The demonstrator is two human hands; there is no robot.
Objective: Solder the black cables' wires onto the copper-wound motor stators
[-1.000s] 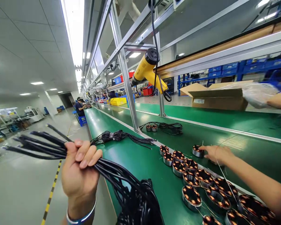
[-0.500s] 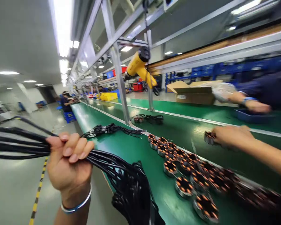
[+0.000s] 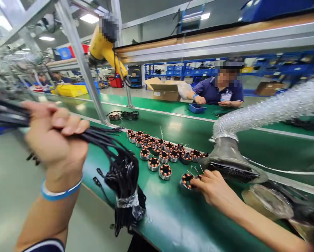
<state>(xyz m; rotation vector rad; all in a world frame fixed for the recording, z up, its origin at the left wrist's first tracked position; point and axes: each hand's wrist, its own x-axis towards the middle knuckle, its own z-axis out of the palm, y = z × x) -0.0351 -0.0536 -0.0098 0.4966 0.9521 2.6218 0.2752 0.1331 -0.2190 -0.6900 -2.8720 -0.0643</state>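
On the left, my left hand point(image 3: 57, 136) is raised, its fingers wrapped round a bundle of black cables point(image 3: 101, 140). The thick end of that bundle hangs at the table's near edge, bound with clear plastic wrap point(image 3: 128, 201). Low over the green table, my right hand point(image 3: 212, 187) pinches a motor stator point(image 3: 187, 180) with copper windings and thin wire ends sticking up. Its fingertips cover part of the stator's right side. Several more copper-wound stators point(image 3: 164, 171) stand in rows just beyond, on the green surface.
A fume hood point(image 3: 230, 161) on a silver flexible duct point(image 3: 264, 105) stands right of the stators. A yellow heat gun point(image 3: 104, 49) hangs by a metal post point(image 3: 80, 59). Across the line, a co-worker point(image 3: 217, 85) sits near a blue tray point(image 3: 197, 107) and a cardboard box point(image 3: 166, 91).
The view has swung right, bringing the fume hood and co-worker into sight. My right hand came down from above the far strip to the near table with a stator. My left hand still grips the cables.
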